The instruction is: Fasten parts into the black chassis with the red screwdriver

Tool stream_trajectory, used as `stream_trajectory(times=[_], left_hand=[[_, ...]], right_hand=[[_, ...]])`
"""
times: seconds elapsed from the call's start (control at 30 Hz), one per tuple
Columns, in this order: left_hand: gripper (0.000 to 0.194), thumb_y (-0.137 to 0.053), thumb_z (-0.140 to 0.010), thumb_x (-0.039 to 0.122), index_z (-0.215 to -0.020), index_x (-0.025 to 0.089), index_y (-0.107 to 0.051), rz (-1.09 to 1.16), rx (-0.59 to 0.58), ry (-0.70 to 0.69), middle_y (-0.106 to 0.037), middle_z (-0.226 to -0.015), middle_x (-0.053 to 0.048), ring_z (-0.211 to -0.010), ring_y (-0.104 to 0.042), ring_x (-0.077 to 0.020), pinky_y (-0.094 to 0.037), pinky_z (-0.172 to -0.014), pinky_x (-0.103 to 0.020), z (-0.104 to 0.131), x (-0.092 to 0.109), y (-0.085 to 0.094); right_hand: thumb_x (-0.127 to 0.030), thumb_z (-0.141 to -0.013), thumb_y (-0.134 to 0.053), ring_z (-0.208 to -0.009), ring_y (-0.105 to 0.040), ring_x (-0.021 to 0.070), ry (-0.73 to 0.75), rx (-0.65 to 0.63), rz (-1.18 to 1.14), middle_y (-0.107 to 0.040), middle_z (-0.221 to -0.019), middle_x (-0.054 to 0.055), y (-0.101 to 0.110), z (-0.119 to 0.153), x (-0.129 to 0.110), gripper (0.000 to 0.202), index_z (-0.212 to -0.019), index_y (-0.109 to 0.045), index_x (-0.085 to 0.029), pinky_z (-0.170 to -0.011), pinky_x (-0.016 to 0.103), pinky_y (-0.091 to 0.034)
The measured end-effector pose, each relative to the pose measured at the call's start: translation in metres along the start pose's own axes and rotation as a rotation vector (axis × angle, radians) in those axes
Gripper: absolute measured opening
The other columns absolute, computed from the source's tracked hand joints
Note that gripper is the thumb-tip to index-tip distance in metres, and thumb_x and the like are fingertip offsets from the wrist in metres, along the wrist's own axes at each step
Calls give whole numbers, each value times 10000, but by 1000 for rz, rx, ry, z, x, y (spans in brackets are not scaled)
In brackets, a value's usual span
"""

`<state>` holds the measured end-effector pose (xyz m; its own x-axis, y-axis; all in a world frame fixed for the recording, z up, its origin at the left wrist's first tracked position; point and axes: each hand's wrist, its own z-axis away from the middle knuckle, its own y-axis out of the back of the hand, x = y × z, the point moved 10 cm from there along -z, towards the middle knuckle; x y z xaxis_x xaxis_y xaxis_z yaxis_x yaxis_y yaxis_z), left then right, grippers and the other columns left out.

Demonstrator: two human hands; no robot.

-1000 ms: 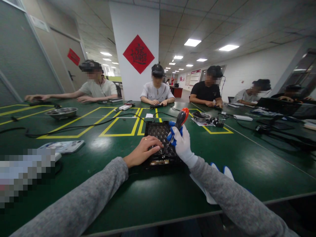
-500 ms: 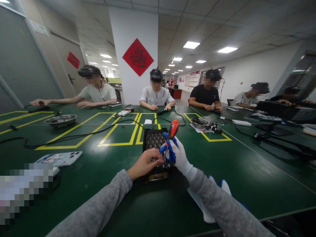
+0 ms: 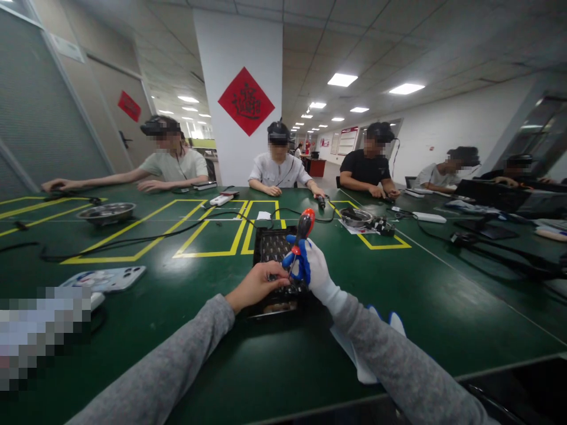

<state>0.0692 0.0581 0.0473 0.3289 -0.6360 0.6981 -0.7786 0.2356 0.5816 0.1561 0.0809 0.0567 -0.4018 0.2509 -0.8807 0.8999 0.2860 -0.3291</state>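
My right hand (image 3: 313, 268), in a white glove with blue-coated fingers, grips a screwdriver (image 3: 305, 227) with a red and black handle. The tool stands nearly upright, its shaft pointing down at a black tray-like case (image 3: 271, 241). Rows of small shiny pieces fill the case. My bare left hand (image 3: 259, 284) rests over the case's near left part, thumb and fingers pinched beside the shaft's lower end. Whatever lies between those fingertips is too small to make out, and the screwdriver's tip is hidden.
A spare white and blue glove (image 3: 354, 354) lies under my right forearm. At left are a phone (image 3: 106, 278) and a metal bowl (image 3: 106, 212); another bowl (image 3: 357, 217) stands at right. Cables (image 3: 150, 238) cross the green table (image 3: 186, 354). Several people sit opposite.
The screwdriver has shifted slightly left and stands more upright, with my right hand following. My left hand keeps its pinch. Across the table, a person's hand has moved right beside a dark tool.
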Motion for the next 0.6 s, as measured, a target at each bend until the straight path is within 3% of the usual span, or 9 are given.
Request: stream_trajectory(times=[0.3, 0.6], left_hand=[[244, -571, -775, 343, -852, 134, -670, -14, 33, 37, -665, -839, -52, -785, -590, -167, -444, -761, -286, 3, -6, 1], [255, -617, -731, 362, -778, 113, -652, 59, -6, 91, -643, -723, -33, -685, -575, -143, -442, -682, -256, 5, -9, -5]], right_hand=[[-491, -783, -477, -388, -440, 58, 7, -17, 40, -603, -596, -5, -4, 3, -5, 469, -1130, -520, -179, -382, 166, -361], [-539, -775, -448, -401, -490, 85, -68, -81, 27, -613, -590, 2, -5, -4, 13, 536, -1158, -500, -167, -378, 183, -381]])
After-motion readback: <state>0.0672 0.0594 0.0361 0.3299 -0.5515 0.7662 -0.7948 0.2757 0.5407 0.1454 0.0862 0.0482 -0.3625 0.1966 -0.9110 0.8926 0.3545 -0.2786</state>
